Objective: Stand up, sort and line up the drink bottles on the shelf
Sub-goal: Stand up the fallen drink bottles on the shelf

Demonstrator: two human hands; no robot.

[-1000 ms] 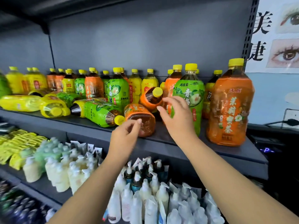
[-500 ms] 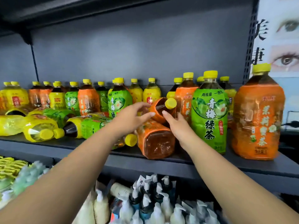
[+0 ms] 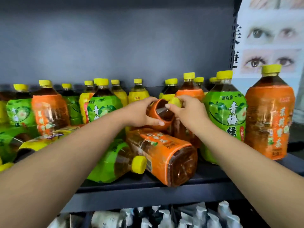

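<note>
**Tilted orange bottle gripped by both hands**

Where the head view looks onto the shelf (image 3: 148, 188): left hand (image 3: 139, 114) wrapped round tilted orange bottle (image 3: 160, 112), right hand (image 3: 189, 112) pinching its yellow cap (image 3: 175, 102), above fallen orange bottle (image 3: 164, 155) and fallen green bottle (image 3: 111, 163).

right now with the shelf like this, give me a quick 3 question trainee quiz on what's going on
1. True or false: the left hand and the right hand grip the same tilted orange-labelled tea bottle.
2. Which part does the right hand pinch? A) its yellow cap B) its base C) its label
3. Fill in: the large orange-labelled bottle lying on the dark shelf in front of the hands points its ____ toward the camera.

Key: 1 true; 2 A; 3 base
</note>
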